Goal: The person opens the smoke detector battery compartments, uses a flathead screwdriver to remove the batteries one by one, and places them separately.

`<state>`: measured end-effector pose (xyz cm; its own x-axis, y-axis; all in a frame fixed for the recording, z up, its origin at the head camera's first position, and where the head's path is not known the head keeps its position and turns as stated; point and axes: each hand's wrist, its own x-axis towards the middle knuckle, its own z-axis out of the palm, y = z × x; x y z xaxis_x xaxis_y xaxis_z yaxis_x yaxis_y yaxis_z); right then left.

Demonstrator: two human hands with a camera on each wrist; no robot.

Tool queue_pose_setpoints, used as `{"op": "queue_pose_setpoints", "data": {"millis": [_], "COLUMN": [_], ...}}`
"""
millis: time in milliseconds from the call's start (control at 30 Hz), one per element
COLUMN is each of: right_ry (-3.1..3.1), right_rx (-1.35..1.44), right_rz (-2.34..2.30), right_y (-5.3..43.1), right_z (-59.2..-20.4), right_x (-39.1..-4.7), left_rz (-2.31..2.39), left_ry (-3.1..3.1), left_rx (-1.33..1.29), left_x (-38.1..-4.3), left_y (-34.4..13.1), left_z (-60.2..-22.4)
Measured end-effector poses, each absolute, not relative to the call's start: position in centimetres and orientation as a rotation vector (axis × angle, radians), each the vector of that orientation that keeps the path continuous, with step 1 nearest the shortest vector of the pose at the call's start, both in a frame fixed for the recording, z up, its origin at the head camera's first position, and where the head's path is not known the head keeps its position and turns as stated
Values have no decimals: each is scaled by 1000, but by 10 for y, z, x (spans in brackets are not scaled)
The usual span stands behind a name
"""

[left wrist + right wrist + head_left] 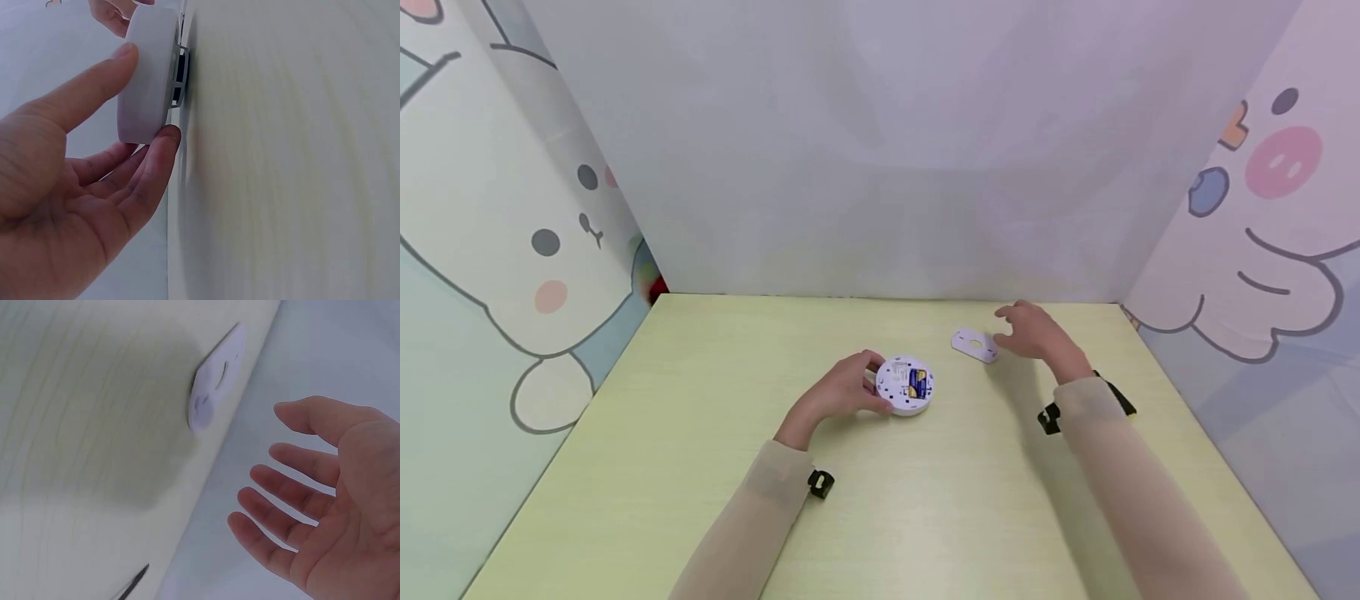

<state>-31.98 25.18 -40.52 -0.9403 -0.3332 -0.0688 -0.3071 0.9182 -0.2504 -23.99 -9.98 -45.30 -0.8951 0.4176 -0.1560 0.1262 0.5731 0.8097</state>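
Observation:
My left hand [842, 387] grips a round white smoke detector [895, 400] by its left edge, the labelled back facing up. In the left wrist view, the thumb lies on the side of the smoke detector [147, 81] and the fingers curl under its rim. A dark vented part on its underside faces the table, close over it. Farther right, a flat white mounting plate [967, 345] with a central hole lies on the table. Beside and above the plate hovers my right hand [1030, 331], fingers spread and loosely bent, holding nothing; the right wrist view shows a gap between hand and plate.
The pale yellow table [737, 350] ends at a light curtain [880, 208] behind it. Cartoon-printed panels [550, 250] flank both sides. Black straps [822, 483] sit at the wrists. A thin dark item [132, 582] shows low in the right wrist view.

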Motion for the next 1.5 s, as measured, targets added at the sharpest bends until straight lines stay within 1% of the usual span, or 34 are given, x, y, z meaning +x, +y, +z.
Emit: {"op": "queue_pose_setpoints", "data": {"millis": [367,733,1067,1500], "right_ry": [3007,2973,2891,2837], "right_rx": [-429,-365,-232,-172], "right_rz": [-307,-227,-271,-323], "right_y": [311,358,377,385], "right_z": [-389,-405,-421,-436], "right_x": [-286,-258,-247,-250], "left_rz": [1248,1249,1259,1259], "left_ry": [2469,2469,2466,2471], "left_rx": [438,447,446,447], "left_x": [-241,-242,-242,-241], "left_y": [-101,-102,-104,-101], "left_z": [-454,-458,-457,-458]}}
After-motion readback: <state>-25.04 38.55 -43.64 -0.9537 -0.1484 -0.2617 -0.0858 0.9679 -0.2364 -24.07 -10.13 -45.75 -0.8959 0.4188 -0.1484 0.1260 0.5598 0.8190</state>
